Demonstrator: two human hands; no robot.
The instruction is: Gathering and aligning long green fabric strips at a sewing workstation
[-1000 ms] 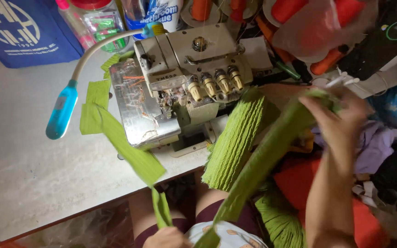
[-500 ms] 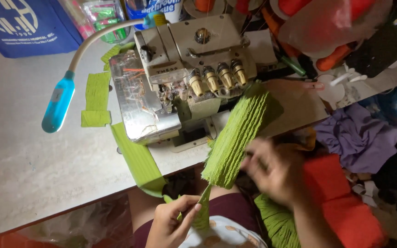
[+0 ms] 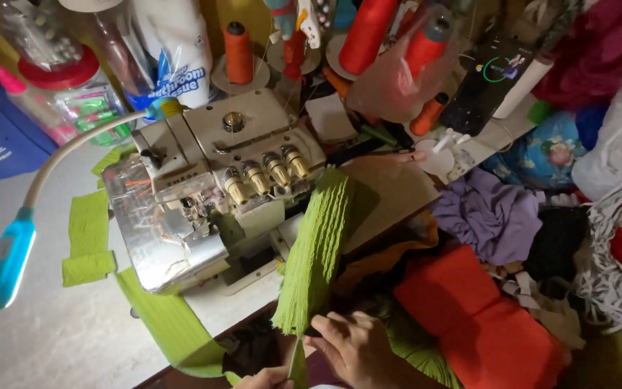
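Green fabric strips [image 3: 316,252], stacked in a thick bundle, hang over the front edge of the pale worktable [image 3: 37,338], just right of the overlock sewing machine [image 3: 210,187], with the bundle's top resting near the machine's row of brass-coloured tension dials [image 3: 264,173]. At the bottom of the view the right hand [image 3: 354,346] lies against the lower end of the bundle, fingers curled and closing on the fabric there. The left hand [image 3: 264,377] is only partly in view at the frame's edge; it touches a narrow green strip [image 3: 297,364] coming down from the bundle, but I cannot tell whether it is pinching it. Another long green strip [image 3: 160,320] runs out from under the machine across the table. A blue-headed gooseneck lamp [image 3: 6,263] curves over the table's left side. Orange thread spools [image 3: 239,52] stand behind the machine, and red cloth [image 3: 484,317] and purple cloth [image 3: 487,212] are heaped to the right.
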